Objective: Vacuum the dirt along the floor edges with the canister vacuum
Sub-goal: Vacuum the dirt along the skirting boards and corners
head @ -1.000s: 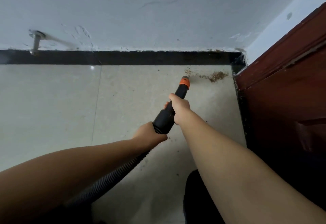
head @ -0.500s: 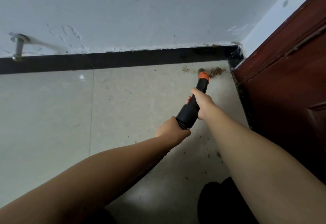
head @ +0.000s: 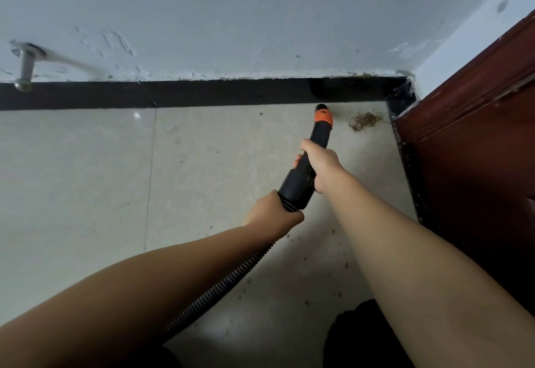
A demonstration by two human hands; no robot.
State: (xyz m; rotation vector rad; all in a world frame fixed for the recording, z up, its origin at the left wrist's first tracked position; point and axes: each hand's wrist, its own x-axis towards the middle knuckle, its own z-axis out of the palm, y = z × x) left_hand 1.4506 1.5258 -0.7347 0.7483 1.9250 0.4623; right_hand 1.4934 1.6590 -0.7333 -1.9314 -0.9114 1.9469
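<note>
A black vacuum nozzle (head: 318, 133) with an orange band near its tip points at the floor edge by the black skirting (head: 202, 94). My right hand (head: 320, 165) grips the nozzle's upper part. My left hand (head: 272, 214) grips its lower end, where the ribbed black hose (head: 220, 286) joins and runs back under my left arm. A small heap of brown dirt (head: 365, 121) lies just right of the nozzle tip, in the corner. Loose specks (head: 333, 257) are scattered on the tiles nearer me. The canister itself is out of view.
A dark red wooden door (head: 474, 150) bounds the floor on the right. A metal door stopper (head: 24, 63) sticks out of the white wall at far left. A dark shape (head: 356, 335), perhaps my foot, shows at the bottom. Beige tiles (head: 86, 179) stretch to the left.
The nozzle tip has travelled along the skirting from left of the dirt towards the corner. The thin trail of dirt left of the heap is gone; the heap remains.
</note>
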